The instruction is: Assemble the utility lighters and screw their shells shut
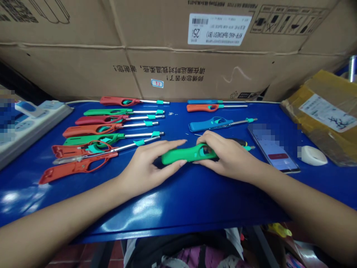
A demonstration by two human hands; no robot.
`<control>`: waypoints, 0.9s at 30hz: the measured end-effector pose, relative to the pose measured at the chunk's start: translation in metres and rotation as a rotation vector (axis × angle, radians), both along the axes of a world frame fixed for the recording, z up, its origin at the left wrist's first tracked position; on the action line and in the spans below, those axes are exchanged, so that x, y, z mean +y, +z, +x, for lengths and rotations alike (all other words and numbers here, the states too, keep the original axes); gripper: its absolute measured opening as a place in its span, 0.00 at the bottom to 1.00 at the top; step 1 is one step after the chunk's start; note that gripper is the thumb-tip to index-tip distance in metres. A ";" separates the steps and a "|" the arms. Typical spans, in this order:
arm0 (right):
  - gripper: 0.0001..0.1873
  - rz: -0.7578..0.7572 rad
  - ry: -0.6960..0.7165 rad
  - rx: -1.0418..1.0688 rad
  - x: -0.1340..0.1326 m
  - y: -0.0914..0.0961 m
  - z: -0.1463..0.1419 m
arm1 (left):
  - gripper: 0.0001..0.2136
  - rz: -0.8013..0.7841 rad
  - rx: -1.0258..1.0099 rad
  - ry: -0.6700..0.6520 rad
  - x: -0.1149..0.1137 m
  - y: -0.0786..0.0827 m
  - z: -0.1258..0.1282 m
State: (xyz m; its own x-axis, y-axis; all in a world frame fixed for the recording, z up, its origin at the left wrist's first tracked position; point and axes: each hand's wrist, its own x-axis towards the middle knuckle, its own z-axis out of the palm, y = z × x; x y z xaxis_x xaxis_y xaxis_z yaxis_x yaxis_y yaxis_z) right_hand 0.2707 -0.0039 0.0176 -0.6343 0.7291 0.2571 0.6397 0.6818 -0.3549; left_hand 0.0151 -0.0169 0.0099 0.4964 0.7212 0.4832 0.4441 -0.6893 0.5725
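Note:
A green gas lighter (pixel 181 154) is held level just above the blue table, its long nozzle mostly hidden behind my right hand. My right hand (pixel 223 152) grips it around the trigger opening. At its rounded butt end, the thumb and fingers of my left hand (pixel 152 160) close on it from below and above. Left of my left hand lies an opened orange lighter (pixel 75 167), its two shell halves apart and inner parts showing. Behind my right hand rests a blue lighter (pixel 209 124). A black and yellow handle (pixel 242 142) shows partly past the right hand.
Red, orange and green lighters (pixel 92 130) lie in a row at left, beside a white power strip (pixel 30 123). Further back are a thin blue lighter (pixel 202 101) and an orange one (pixel 200 108). A phone (pixel 273 149), white mouse (pixel 314 155) and taped box (pixel 326 111) stand right; cardboard (pixel 167 56) walls the back.

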 end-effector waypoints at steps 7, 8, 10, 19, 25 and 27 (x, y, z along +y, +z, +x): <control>0.09 -0.046 0.070 0.060 -0.003 0.002 -0.001 | 0.11 -0.057 -0.016 0.011 0.003 -0.003 0.000; 0.09 -0.029 0.071 0.082 -0.003 0.002 -0.001 | 0.11 -0.059 -0.023 0.019 0.003 -0.003 0.000; 0.09 -0.003 0.063 0.113 -0.004 0.001 -0.001 | 0.12 -0.060 -0.039 0.026 0.004 -0.003 0.000; 0.11 -0.017 0.156 0.118 0.000 0.002 0.001 | 0.11 -0.082 -0.103 -0.044 0.006 -0.005 -0.001; 0.21 -0.016 0.155 0.035 0.000 0.003 0.005 | 0.11 0.061 -0.064 -0.096 0.006 -0.003 -0.002; 0.23 -0.029 0.150 0.019 0.000 0.002 0.006 | 0.11 0.091 -0.050 -0.096 0.006 -0.003 -0.002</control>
